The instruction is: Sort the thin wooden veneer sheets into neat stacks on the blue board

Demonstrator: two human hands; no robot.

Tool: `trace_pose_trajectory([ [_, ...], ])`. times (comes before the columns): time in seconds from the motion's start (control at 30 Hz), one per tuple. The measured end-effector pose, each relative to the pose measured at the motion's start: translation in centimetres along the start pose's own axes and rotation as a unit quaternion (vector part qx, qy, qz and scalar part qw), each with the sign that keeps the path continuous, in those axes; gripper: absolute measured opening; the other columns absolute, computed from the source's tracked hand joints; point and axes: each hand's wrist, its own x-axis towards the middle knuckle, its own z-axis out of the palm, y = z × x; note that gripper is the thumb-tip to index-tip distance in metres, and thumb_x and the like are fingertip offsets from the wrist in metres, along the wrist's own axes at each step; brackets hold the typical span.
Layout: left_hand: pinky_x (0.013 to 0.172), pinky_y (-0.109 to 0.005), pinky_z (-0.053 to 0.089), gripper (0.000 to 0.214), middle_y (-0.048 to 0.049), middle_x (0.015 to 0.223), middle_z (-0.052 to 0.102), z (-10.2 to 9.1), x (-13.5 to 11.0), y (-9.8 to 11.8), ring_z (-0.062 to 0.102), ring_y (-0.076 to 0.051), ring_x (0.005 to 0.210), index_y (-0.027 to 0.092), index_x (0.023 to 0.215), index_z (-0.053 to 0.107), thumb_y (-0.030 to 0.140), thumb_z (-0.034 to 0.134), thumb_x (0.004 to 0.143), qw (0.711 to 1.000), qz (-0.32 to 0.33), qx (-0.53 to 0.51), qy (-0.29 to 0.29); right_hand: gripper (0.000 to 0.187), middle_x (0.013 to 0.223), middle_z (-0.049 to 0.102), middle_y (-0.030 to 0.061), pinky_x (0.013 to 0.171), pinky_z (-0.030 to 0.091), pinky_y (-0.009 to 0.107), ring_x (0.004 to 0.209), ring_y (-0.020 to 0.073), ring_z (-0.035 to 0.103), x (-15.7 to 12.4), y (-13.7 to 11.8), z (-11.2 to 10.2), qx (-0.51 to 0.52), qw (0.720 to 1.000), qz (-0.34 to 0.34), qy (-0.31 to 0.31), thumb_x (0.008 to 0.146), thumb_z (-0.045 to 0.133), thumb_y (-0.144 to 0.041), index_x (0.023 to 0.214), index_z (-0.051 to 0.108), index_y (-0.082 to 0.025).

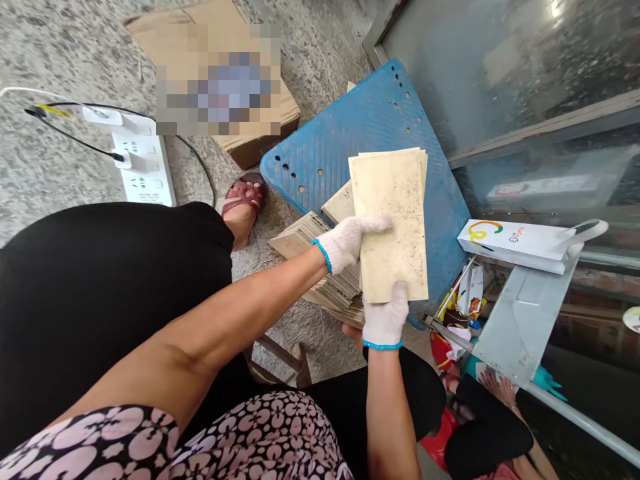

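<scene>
Both gloved hands on a bundle of beige sheets

Left hand (350, 241) grips the sheets (393, 220) at their left edge, right hand (385, 319) pinches the bottom edge, over a blue board (350, 127); bare floor (65, 53) lies left.

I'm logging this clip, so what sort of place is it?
Probably an informal workspace at floor level: gloved hands hold a stack of cards over a blue plastic stool, power strip on speckled stone floor.

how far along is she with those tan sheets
A thin batch of tan sheets is squared up and held over the blue board, left hand on its side, right hand at its bottom edge. The big stack underneath remains. The total cannot be told.
</scene>
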Motion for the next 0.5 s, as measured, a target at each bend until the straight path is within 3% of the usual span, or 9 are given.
trace_pose_trajectory([
  [0.1,0.102,-0.058,0.046,0.053,-0.0186,0.107,0.073,0.4,0.0,-0.2,0.064,-0.039,0.109,0.007,0.116,0.065,0.020,0.071,0.066,1.000,0.015,-0.021,-0.011,0.075,0.129,0.061,0.0113,0.104,0.047,0.051,0.121,0.0258,0.058,-0.3,-1.4,0.9,0.020,0.998,-0.022,0.050,0.077,0.065,-0.050,0.141,0.043,-0.017],
  [0.33,0.103,-0.055,0.045,0.059,-0.0182,0.107,0.073,2.3,-0.2,-0.8,0.064,-0.036,0.111,0.006,0.127,0.058,0.025,0.063,0.071,0.996,0.018,-0.069,-0.044,0.072,0.136,0.057,0.0086,0.098,0.053,0.046,0.120,0.0251,0.059,-0.9,-6.7,1.2,-0.052,0.989,-0.137,0.016,0.077,0.067,-0.032,0.145,0.042,-0.023],
  [0.43,0.099,-0.051,0.047,0.052,-0.0151,0.105,0.073,2.2,-0.3,0.2,0.063,-0.033,0.111,0.008,0.124,0.058,0.031,0.060,0.077,0.998,0.048,-0.039,-0.031,0.069,0.138,0.055,0.0090,0.096,0.054,0.045,0.119,0.0255,0.060,-1.0,-8.4,0.4,-0.077,0.987,-0.139,0.002,0.078,0.066,-0.031,0.143,0.045,-0.024],
  [0.5,0.092,-0.048,0.051,0.047,-0.0119,0.101,0.072,0.8,-0.2,2.0,0.064,-0.031,0.108,0.012,0.117,0.059,0.046,0.050,0.085,0.996,0.089,-0.004,0.011,0.067,0.138,0.055,0.0099,0.095,0.054,0.046,0.117,0.0263,0.061,-1.4,-9.2,-0.6,-0.099,0.987,-0.128,-0.009,0.080,0.064,-0.034,0.143,0.045,-0.024],
])
